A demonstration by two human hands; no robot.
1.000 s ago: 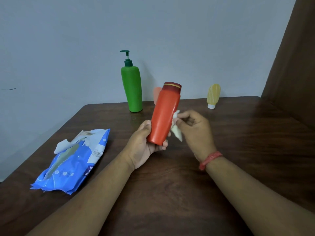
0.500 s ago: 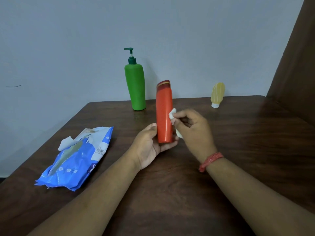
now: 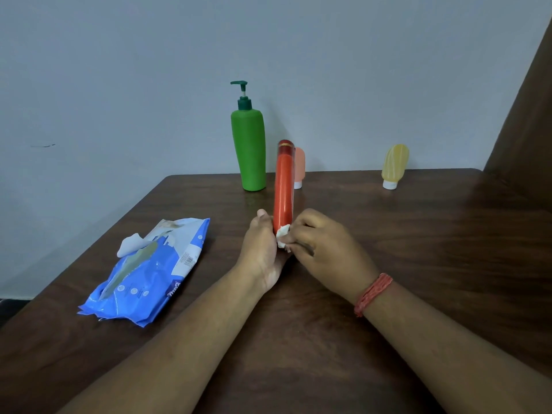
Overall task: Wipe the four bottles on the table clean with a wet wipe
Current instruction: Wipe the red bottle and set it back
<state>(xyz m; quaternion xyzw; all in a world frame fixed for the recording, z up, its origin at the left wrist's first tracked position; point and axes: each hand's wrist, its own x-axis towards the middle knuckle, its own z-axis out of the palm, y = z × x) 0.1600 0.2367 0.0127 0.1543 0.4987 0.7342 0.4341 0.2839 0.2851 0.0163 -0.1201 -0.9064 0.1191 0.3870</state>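
Observation:
My left hand (image 3: 263, 249) grips the lower end of a tall orange-red bottle (image 3: 283, 186), which stands nearly upright above the table. My right hand (image 3: 325, 252) pinches a crumpled white wet wipe (image 3: 282, 239) against the bottle's lower side. A green pump bottle (image 3: 249, 150) stands at the back of the table. A small peach tube bottle (image 3: 299, 168) stands behind the red one, partly hidden. A yellow tube bottle (image 3: 394, 165) stands on its cap at the back right.
A blue pack of wet wipes (image 3: 149, 273) lies on the left of the dark wooden table (image 3: 418, 264), its flap open with a white wipe sticking out. A grey wall runs behind. A brown panel rises at the right edge.
The red bottle has been tipped from a rightward slant to upright and turned edge-on. My right hand has slid the wipe down from the bottle's middle to its lower end.

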